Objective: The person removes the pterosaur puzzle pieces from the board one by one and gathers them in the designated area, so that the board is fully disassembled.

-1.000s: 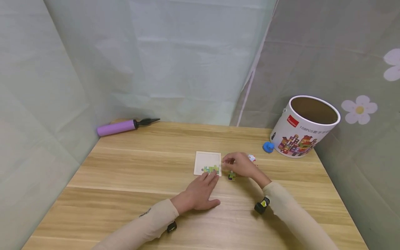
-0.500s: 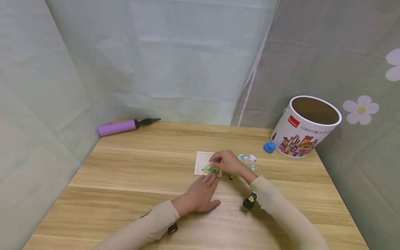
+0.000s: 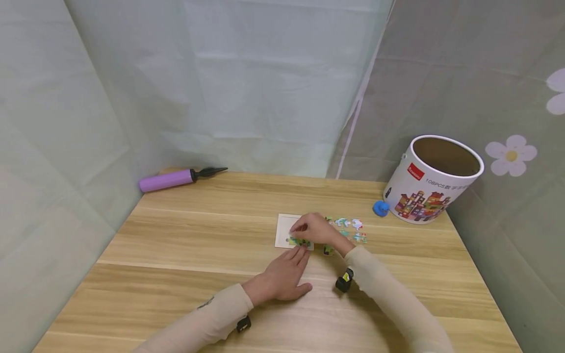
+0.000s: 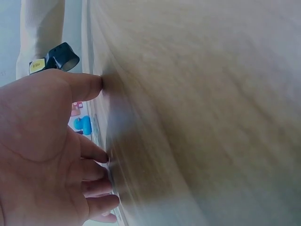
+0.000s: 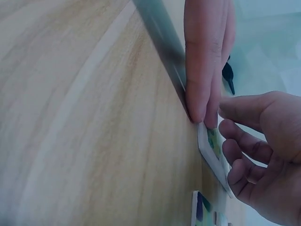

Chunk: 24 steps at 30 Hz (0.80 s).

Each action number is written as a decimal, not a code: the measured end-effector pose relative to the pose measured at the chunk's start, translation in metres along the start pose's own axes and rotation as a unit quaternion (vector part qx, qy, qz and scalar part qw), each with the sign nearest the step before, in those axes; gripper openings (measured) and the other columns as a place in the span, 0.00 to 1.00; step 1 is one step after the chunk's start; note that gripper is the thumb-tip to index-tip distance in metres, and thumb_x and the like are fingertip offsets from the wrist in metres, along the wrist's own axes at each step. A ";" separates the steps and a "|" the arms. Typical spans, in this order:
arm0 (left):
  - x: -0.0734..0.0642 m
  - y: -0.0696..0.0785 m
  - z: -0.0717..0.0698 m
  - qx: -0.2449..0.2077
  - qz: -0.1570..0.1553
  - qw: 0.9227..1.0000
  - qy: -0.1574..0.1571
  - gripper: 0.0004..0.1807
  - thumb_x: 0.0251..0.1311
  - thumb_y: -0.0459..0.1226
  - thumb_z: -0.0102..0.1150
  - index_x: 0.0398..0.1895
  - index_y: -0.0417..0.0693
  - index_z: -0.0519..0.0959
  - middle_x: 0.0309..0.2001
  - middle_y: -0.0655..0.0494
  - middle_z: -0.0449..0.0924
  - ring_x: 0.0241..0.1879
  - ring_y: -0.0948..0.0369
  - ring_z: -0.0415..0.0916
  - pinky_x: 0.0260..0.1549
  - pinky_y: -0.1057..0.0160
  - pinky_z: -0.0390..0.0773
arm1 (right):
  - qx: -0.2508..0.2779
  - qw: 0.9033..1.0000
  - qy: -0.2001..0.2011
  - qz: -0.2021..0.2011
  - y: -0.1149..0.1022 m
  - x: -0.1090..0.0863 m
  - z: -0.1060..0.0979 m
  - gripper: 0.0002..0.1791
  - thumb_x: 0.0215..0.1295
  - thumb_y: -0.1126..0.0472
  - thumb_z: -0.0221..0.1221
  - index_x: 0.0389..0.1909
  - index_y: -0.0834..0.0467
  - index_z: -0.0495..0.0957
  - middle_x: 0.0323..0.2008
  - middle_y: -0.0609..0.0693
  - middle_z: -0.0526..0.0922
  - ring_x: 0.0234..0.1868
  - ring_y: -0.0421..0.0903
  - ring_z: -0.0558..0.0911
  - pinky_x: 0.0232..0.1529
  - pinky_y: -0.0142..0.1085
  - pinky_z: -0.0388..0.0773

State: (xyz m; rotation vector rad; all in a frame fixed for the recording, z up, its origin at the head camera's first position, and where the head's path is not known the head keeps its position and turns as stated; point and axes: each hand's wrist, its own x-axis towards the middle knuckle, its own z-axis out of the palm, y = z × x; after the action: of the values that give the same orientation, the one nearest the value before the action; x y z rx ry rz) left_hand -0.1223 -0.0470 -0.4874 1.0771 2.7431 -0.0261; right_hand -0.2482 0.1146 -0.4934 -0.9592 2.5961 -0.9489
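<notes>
A small pale square puzzle board [image 3: 284, 223] lies mid-table, with green joined pieces [image 3: 293, 241] along its near edge. My left hand [image 3: 284, 275] lies with straight fingers on that near edge, thumb spread out to the side; in the left wrist view its fingertips and thumb reach down to the wood. Over the board, my right hand [image 3: 314, 229] pinches a puzzle piece between thumb and fingers, close above the green pieces. The piece is mostly hidden by the fingers. From the right wrist view, the curled right fingers [image 5: 240, 141] sit beside the left fingertips at the board's corner.
Several loose puzzle pieces [image 3: 357, 224] lie right of the board, one green piece [image 3: 328, 250] close to its corner. Farther right stand a blue rubber duck [image 3: 381, 208] and a large white bucket [image 3: 430, 191]. A purple hand pump [image 3: 166, 181] lies at the back left.
My right hand has moved left from beside the board to over it and lowered toward the green pieces, uncovering loose pieces on the right. The left hand has stayed in place.
</notes>
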 end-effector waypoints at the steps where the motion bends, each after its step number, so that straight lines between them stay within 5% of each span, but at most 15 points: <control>1: 0.000 0.000 0.001 0.000 0.001 1.000 0.001 0.44 0.74 0.59 0.45 0.78 0.34 0.57 0.80 0.40 0.53 0.80 0.50 0.50 0.77 0.57 0.53 | 0.000 1.000 -0.002 0.002 0.000 0.000 0.000 0.05 0.68 0.58 0.67 0.39 0.52 0.91 0.36 0.42 0.88 0.36 0.36 0.82 0.39 0.34 0.81; 24: -0.002 -0.001 -0.004 -0.021 -0.002 1.000 -0.008 0.45 0.73 0.60 0.46 0.79 0.34 0.56 0.80 0.40 0.52 0.80 0.50 0.50 0.76 0.57 0.55 | 0.058 0.998 -0.022 0.031 -0.002 0.002 0.003 0.02 0.64 0.59 0.71 0.33 0.51 0.87 0.29 0.41 0.85 0.32 0.38 0.81 0.36 0.33 0.79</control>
State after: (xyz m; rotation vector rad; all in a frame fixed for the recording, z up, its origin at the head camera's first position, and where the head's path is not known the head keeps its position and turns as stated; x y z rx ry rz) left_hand -0.1226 -0.0490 -0.4837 1.0567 2.7179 0.0230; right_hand -0.2473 0.1109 -0.4940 -0.8562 2.4875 -1.0378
